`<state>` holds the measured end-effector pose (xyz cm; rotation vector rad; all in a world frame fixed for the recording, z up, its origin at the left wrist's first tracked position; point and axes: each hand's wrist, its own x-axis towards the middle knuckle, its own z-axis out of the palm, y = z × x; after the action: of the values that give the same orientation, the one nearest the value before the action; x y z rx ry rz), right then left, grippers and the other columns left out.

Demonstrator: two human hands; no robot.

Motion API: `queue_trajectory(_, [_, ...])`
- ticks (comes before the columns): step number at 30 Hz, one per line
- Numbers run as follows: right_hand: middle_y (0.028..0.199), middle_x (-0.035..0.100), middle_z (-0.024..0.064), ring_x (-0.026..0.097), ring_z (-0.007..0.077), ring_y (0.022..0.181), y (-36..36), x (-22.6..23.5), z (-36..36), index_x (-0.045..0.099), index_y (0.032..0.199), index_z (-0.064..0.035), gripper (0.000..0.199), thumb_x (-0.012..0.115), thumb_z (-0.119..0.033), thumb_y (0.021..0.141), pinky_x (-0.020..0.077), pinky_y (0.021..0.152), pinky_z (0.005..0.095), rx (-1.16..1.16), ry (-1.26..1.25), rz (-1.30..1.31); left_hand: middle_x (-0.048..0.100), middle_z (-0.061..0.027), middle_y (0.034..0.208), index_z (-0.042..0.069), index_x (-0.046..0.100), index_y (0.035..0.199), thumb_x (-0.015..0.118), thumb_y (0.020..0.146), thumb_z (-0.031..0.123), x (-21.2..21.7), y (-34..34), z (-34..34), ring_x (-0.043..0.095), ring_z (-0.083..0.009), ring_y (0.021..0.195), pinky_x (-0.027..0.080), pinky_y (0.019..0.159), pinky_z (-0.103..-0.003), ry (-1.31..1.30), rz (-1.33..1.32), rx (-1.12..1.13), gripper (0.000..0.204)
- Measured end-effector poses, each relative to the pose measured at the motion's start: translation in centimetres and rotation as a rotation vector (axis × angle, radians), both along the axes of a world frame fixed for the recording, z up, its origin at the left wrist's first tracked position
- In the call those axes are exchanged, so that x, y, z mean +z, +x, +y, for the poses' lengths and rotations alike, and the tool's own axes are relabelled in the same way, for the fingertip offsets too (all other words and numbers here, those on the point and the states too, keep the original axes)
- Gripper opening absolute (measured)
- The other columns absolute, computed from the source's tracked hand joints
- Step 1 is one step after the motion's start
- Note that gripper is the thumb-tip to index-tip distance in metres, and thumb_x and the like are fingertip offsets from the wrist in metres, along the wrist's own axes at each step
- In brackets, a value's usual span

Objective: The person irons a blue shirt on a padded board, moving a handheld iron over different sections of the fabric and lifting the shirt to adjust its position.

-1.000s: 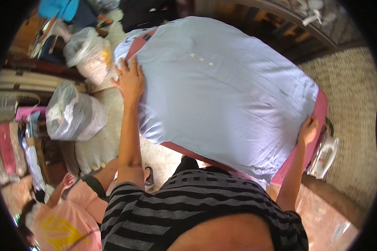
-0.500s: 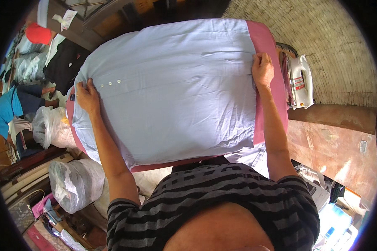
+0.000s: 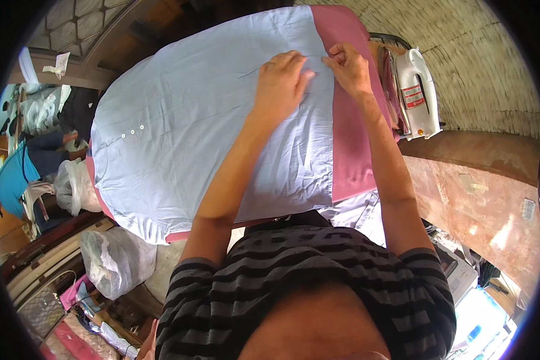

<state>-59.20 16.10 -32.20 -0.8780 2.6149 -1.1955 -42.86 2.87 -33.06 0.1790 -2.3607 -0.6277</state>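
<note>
One pale blue shirt is lying across one pink ironing board, filling the upper middle of the frame. The left hand is pressing it flat, fingers spread; the right hand is pinching its edge. One white iron is standing upper right; three buttons are showing at left.

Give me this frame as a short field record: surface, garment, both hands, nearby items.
surface: pink padded ironing board, mostly covered by the garment
garment: light blue shirt spread flat, small white buttons toward its left end
left hand: left hand palm down, pressing the shirt near its right edge
right hand: right hand pinching the shirt's edge where cloth meets bare board
hands relation: close together, fingertips almost touching
iron: white iron upright, off the board's right side
bags: clear plastic bags on the floor at left
</note>
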Motion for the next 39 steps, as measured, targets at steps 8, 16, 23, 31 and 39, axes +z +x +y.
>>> queue_trajectory(8, [0.101, 0.063, 0.012, 0.064, 0.0282, 0.085, 2.6, -1.3, 3.1, 0.066, 0.11, -0.0049, 0.027, 0.069, -0.01, 0.084, 0.0547, 0.076, 0.0391, 0.14, -0.252, 0.146, 0.041, 0.0029, 0.152, 0.02, 0.05, 0.141, 0.051, 0.094, 0.041, -1.1, -1.7, 1.3, 0.036, -0.0241, 0.14, 0.021, 0.113, -0.054, -0.318, -0.335, 0.146, 0.052])
queue_trajectory(16, [0.12, 0.056, 0.0071, 0.051, 0.0345, 0.106, 3.1, -0.4, 4.4, 0.063, 0.119, -0.0079, 0.037, 0.065, -0.006, 0.083, 0.0492, 0.094, 0.0426, 0.275, -0.039, 0.272, 0.036, -0.0014, 0.156, 0.019, 0.046, 0.145, 0.056, 0.089, 0.053, -0.3, 0.8, -0.3, 0.031, -0.0295, 0.144, 0.02, 0.113, -0.058, -0.327, -0.386, 0.196, 0.066])
queue_trajectory(23, [0.128, 0.055, 0.0092, 0.059, 0.0325, 0.104, 1.7, 3.0, 6.6, 0.063, 0.122, -0.0077, 0.037, 0.068, -0.012, 0.085, 0.0519, 0.09, 0.0396, 0.32, -0.026, 0.212, 0.035, -0.0023, 0.157, 0.019, 0.044, 0.146, 0.056, 0.087, 0.059, -0.4, 0.1, -0.3, 0.029, -0.0298, 0.145, 0.02, 0.113, -0.059, -0.337, -0.39, 0.191, 0.072])
queue_trajectory(31, [0.106, 0.064, 0.0196, 0.063, 0.0366, 0.09, -4.6, 9.1, 16.5, 0.063, 0.111, 0.0014, 0.043, 0.071, -0.033, 0.087, 0.052, 0.082, 0.0453, -0.121, 0.304, 0.719, 0.034, -0.0027, 0.157, 0.02, 0.046, 0.145, 0.057, 0.087, 0.06, -0.2, 0.8, -0.3, 0.028, -0.03, 0.145, 0.02, 0.113, -0.06, -0.308, -0.401, 0.225, 0.071])
queue_trajectory(39, [0.073, 0.063, 0.0161, 0.061, 0.0246, 0.067, -9.6, 7.7, 16.7, 0.061, 0.092, 0.0032, 0.047, 0.067, -0.044, 0.091, 0.0482, 0.063, 0.0397, -0.134, 0.191, -0.184, 0.037, -0.0032, 0.154, 0.016, 0.047, 0.143, 0.057, 0.087, 0.06, -0.4, 0.8, -0.3, 0.03, -0.0291, 0.144, 0.021, 0.113, -0.059, -0.276, -0.347, 0.2, 0.072])
